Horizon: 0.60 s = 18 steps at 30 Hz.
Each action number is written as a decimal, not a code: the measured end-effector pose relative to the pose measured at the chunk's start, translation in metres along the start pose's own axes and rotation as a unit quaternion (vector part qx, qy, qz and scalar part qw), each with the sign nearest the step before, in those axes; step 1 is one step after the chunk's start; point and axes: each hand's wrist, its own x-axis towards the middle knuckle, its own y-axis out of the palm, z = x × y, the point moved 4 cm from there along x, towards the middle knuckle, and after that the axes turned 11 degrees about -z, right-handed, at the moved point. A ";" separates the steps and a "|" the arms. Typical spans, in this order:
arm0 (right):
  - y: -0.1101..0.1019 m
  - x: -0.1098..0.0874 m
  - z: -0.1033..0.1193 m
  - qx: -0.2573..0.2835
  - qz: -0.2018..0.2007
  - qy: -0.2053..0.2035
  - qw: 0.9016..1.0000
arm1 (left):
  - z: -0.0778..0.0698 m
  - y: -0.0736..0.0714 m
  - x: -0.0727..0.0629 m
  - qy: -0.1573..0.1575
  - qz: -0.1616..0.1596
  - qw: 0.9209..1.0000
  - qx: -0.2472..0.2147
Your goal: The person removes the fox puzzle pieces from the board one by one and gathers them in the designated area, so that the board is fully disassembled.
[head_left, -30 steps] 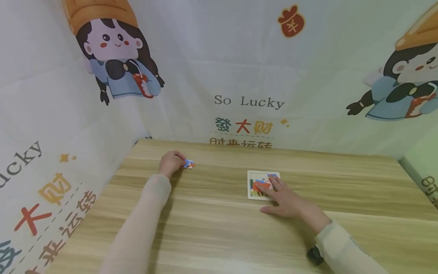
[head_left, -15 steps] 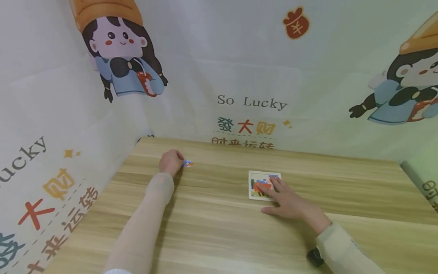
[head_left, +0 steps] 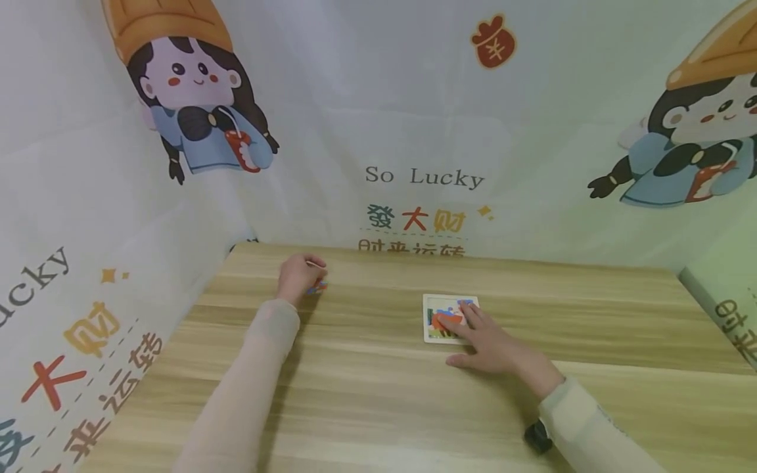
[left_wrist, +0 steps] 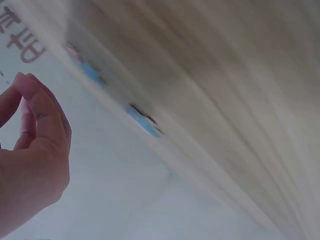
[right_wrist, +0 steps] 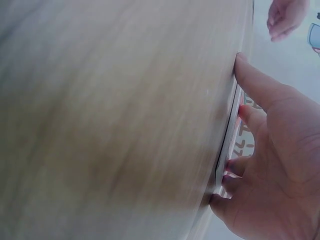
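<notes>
In the head view, my left hand (head_left: 298,276) is over the far left of the table, thumb and fingertips brought together. A thin pale edge, apparently of a flat puzzle piece (head_left: 316,265), shows between them; the left wrist view shows only the closed fingertips (left_wrist: 22,82). Small colourful puzzle pieces (head_left: 317,287) lie just under this hand, two of them apart from each other in the left wrist view. My right hand (head_left: 487,341) rests with spread, fairly straight fingers on a square picture puzzle board (head_left: 434,339) with a pale frame. Its thumb touches the table beside the board.
The wood-grain table (head_left: 367,394) meets a printed cloth backdrop (head_left: 331,164) at the back and on both sides. A small black device (head_left: 538,437) sits at the right wrist.
My left hand's fingers have lifted a little from the pieces, and a pale edge now shows between them. My right hand stays on the board. The head view has shifted slightly.
</notes>
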 end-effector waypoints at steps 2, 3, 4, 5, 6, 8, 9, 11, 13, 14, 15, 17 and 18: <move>-0.001 0.000 0.000 0.001 -0.001 -0.001 1.000 | -0.011 0.011 -0.005 -0.002 0.013 1.000 -0.027; -0.001 0.000 0.000 0.000 0.001 0.000 1.000 | -0.017 0.018 -0.008 0.001 0.019 0.999 -0.037; -0.001 0.000 -0.001 -0.001 0.004 0.002 1.000 | -0.023 0.025 -0.011 0.004 0.027 0.999 -0.046; -0.001 0.000 -0.002 -0.002 0.006 0.005 1.000 | -0.029 0.033 -0.015 0.008 0.034 0.998 -0.053; 0.000 0.000 -0.002 -0.004 0.008 0.006 1.000 | -0.034 0.041 -0.018 0.010 0.041 0.997 -0.059; 0.000 0.000 -0.004 -0.006 0.009 0.009 1.000 | -0.046 0.058 -0.025 0.018 0.060 0.995 -0.074; 0.001 0.000 -0.005 -0.007 0.010 0.012 1.000 | -0.052 0.067 -0.028 0.022 0.070 0.994 -0.078; 0.001 -0.001 -0.006 -0.006 0.008 0.017 1.000 | -0.063 0.084 -0.036 0.029 0.090 0.992 -0.089; 0.001 0.000 -0.007 -0.005 0.007 0.019 1.000 | -0.073 0.101 -0.046 0.039 0.110 0.989 -0.094; 0.001 0.000 -0.007 -0.004 0.007 0.019 1.000 | -0.078 0.108 -0.051 0.044 0.123 0.987 -0.095; 0.001 0.000 -0.007 -0.004 0.006 0.020 1.000 | -0.083 0.116 -0.056 0.050 0.134 0.985 -0.097; 0.001 0.000 -0.007 -0.003 0.006 0.020 1.000 | -0.092 0.131 -0.067 0.060 0.163 0.980 -0.099; 0.001 0.000 -0.007 -0.002 0.005 0.020 1.000 | -0.096 0.138 -0.072 0.067 0.177 0.977 -0.094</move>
